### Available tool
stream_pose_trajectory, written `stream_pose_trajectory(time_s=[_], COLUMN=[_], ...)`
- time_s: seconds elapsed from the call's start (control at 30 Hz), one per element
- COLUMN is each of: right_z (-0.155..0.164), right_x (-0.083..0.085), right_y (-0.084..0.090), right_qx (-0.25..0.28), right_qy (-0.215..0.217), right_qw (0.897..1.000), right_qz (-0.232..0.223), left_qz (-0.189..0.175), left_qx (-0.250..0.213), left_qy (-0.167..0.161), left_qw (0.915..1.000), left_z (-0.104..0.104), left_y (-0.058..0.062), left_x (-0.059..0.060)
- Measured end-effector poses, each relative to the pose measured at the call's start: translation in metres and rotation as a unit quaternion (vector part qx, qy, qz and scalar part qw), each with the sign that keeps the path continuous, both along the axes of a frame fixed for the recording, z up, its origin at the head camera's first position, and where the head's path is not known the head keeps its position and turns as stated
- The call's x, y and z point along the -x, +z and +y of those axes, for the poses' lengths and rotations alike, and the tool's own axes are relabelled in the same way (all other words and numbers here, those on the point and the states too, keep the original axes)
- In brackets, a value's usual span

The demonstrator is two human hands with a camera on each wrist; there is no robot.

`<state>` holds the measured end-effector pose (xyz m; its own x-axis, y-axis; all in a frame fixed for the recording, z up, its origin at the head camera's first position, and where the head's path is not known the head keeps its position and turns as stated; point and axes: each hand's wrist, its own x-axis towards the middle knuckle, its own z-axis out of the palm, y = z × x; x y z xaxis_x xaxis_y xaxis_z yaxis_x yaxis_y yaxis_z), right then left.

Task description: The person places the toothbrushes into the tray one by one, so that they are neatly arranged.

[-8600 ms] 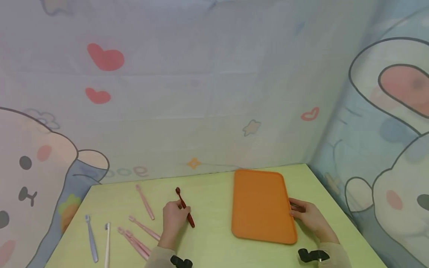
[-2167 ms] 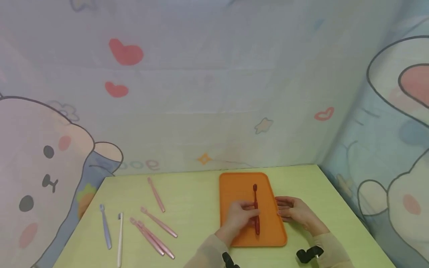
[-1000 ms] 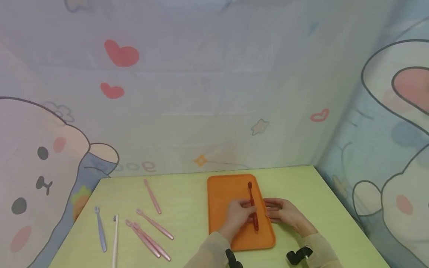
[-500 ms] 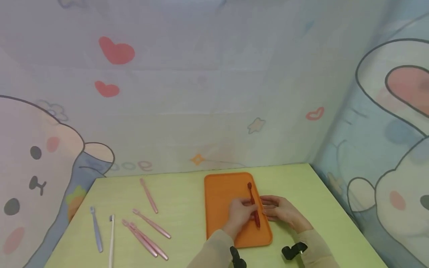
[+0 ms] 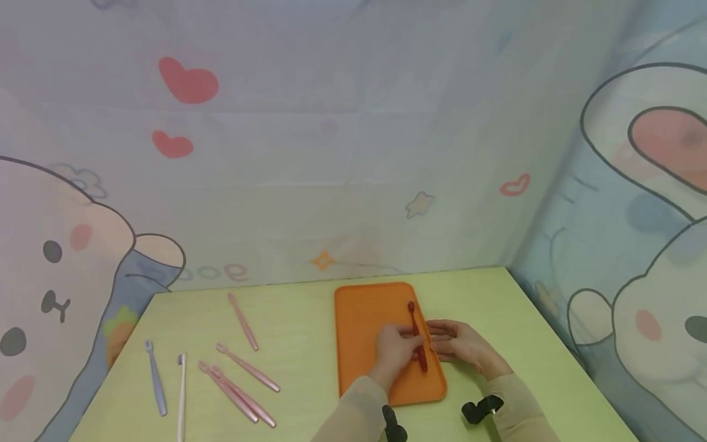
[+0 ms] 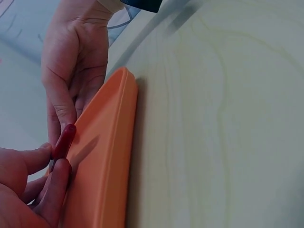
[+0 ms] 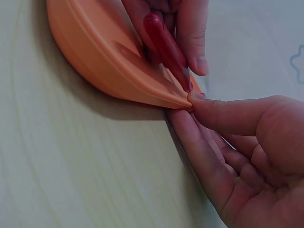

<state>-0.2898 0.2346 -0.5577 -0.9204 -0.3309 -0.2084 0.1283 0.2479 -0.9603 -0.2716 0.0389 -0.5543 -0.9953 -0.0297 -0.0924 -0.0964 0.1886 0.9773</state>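
Observation:
My left hand pinches a dark red toothbrush between thumb and fingers, low over the right side of an orange tray. The bristle head points toward the back wall. In the left wrist view, the red handle end pokes out from the fingertips, with its shadow on the tray. My right hand grips the tray's right rim; in the right wrist view its thumb presses on top and its fingers lie beneath the edge. That rim looks slightly lifted off the table there.
Several pink toothbrushes lie on the left half of the pale green table. Farther left are a blue toothbrush and a white toothbrush. A cartoon-printed cloth stands behind the table and along its right side.
Since the oldest frame, my left hand has carried the red toothbrush from the table over to the tray. The tray has shifted left with my right hand. Over the last half second, little differs.

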Motion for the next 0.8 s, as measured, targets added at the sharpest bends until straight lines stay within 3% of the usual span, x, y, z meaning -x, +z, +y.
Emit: stream_pose_trajectory(time_s=[0.37, 0.8], right_z=[0.0000, 0.0023], right_x=[-0.0005, 0.0018], right_y=[0.0026, -0.0018], right_qx=[0.002, 0.019], right_qy=[0.004, 0.022], right_qw=[1.000, 1.000], right_qz=[-0.002, 0.008], left_qz=[0.000, 0.008], left_qx=[0.034, 0.019], left_qy=[-0.013, -0.019], left_qw=[0.9993, 0.9996], left_z=[0.0029, 0.0095], left_y=[0.0020, 0.0010], left_x=[0.0016, 0.0000])
